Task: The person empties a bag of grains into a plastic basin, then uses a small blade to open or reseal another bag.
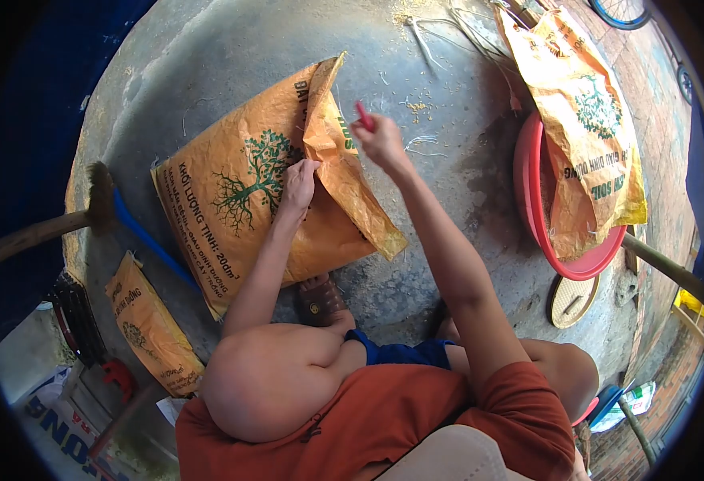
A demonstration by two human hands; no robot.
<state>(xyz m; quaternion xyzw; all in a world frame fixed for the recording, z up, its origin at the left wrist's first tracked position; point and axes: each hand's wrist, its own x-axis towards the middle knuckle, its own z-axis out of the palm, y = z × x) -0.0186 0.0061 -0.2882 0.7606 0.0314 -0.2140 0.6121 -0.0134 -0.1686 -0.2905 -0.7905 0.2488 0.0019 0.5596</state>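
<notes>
A large orange woven sack (199,172), printed with a green and black tree and dark lettering, lies on the concrete floor in front of me. Its top end (352,192) is folded over. My left hand (297,186) is closed on that folded edge, fingers pinched at the fold. To the right of the sack and apart from it, my right hand (380,143) is wrapped round a small red stick-like tool (364,116). Most of this tool is hidden in the fist, so its kind does not show.
A red basin (532,192) with another orange sack (592,136) leaning over it stands at right. Loose white strings (424,40) and scattered grains (420,106) lie at the top. A smaller orange sack (151,329), a broom (99,196) and a sandal (574,301) are nearby.
</notes>
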